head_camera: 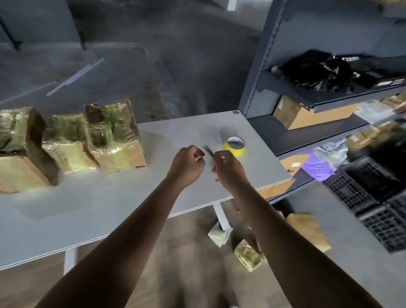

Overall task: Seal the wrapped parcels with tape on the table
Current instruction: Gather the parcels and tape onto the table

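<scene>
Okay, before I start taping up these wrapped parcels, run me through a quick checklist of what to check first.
1. Tape in reach: ok. The yellow tape roll lies on the table just beyond the hands.
2. Cutter ready: ok. The right hand holds the scissors, blades pointing away.
3. Strip of tape pulled: cannot tell. The left hand is curled, but no strip shows.
4. Parcels in place: ok. Three wrapped parcels stand in a row at the table's left.
5. Seams facing up: cannot tell. The glossy wrap hides them.
</scene>
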Tool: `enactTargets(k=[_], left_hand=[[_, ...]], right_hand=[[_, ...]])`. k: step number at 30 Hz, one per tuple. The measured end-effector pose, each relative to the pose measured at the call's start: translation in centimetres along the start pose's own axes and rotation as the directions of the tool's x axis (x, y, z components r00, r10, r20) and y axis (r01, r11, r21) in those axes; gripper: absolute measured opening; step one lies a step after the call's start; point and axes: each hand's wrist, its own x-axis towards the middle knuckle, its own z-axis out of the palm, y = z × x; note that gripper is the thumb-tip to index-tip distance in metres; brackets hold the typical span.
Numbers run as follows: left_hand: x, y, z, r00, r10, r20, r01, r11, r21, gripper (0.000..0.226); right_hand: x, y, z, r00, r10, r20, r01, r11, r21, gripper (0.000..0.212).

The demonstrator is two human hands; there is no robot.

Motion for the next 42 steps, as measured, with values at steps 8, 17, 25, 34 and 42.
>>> enactTargets(k=[8,17,25,34,42], left_hand=[[-2.1,6.2,9.5,0.996,-0.008,0.089,0.018,0.993,-0.12,0.024],[-3.9,12.6,25.2,0.987,-0.114,0.116,0.132,0.977,-0.17,0.019],[-4.1,15.2,33.3,0.985,-0.145,0.097,0.161,0.971,-0.176,0.018],[2.0,13.3,43.5,0.919,-0.141,0.367,0.211,0.964,-0.158,0.018],[5.4,7.8,58.5,0.821,-0.264,0.505,0.34,0.938,-0.062,0.016]], right_hand=[[-1.3,8.7,-7.9,0.996,0.09,-0.021,-0.088,0.993,0.072,0.03],[0.3,22.1,-18.4,0.982,0.178,0.064,-0.187,0.966,0.176,0.025],[3.0,29.5,-21.9,0.969,0.225,0.105,-0.241,0.951,0.192,0.03],[9.1,37.9,-21.9,0.918,0.378,-0.118,-0.348,0.913,0.214,0.026],[14.3,52.2,-20.5,0.858,0.492,-0.147,-0.452,0.86,0.238,0.02]])
